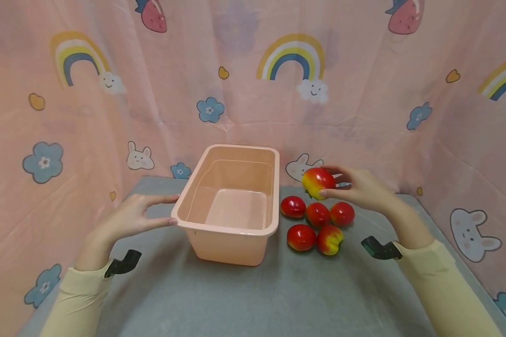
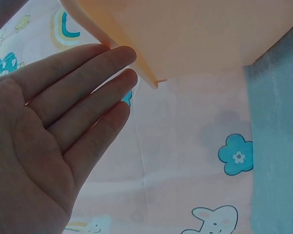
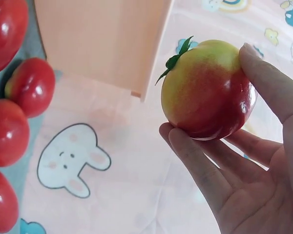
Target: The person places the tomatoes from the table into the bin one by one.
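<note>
Right wrist view shows the right hand (image 3: 249, 161) holding a red-and-yellow tomato (image 3: 206, 90) with a green stem; the thumb presses on one side and the fingers (image 3: 195, 156) curl under the other. The grip is firm enough, and I judge it is best to keep the fruit sitting on the finger pads so it does not slip out of the hold. Below this grip, five more tomatoes (image 1: 317, 214) lie close together on the grey table (image 1: 278, 299); some of them touch each other. To the left of the held tomato stands the peach plastic tub (image 1: 232, 206), and its inside is bare, with nothing lying on the bottom. To carry the fruit well, the hand should lift it clear of the near rim, I think, because the wall of the tub is rather high.

On the far side of the tub, the left hand (image 1: 132, 217) lies flat with straight fingers (image 2: 88, 83); the fingertips touch the tub's rim and corner, holding nothing. Behind everything hangs a pink curtain (image 1: 253, 70) with rainbows and rabbits.
</note>
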Demonstrator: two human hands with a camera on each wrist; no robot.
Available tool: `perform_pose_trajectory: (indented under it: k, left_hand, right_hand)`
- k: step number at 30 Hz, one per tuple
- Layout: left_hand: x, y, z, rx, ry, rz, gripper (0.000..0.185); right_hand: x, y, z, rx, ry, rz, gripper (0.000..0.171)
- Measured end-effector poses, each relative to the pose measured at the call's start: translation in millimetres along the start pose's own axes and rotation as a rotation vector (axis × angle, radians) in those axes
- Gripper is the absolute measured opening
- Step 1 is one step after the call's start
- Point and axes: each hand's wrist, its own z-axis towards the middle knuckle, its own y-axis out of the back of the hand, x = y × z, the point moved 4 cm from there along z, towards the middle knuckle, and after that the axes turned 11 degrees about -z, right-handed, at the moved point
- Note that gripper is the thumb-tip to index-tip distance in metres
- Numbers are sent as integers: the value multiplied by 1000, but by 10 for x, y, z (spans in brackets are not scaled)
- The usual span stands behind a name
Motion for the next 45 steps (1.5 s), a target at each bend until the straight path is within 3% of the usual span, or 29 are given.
perform_pose_trajectory:
  k: [13,24,31,45]
  left_hand:
    - [20,-12,-2,2,8,-14,59]
    - [20,-15,-2,-6,-14,-15,57]
    - [17,-11,-1,-10,-19,-15,57]
    - [16,-27,-12,-7,-3,-32,58]
  right_hand:
    - [248,-15,243,23,55,69,69]
    - [445,-17,438,25,81,77,65]
    - [674,22,549,26,156,58,64]
    - [997,-29,707,86,200,62,63]
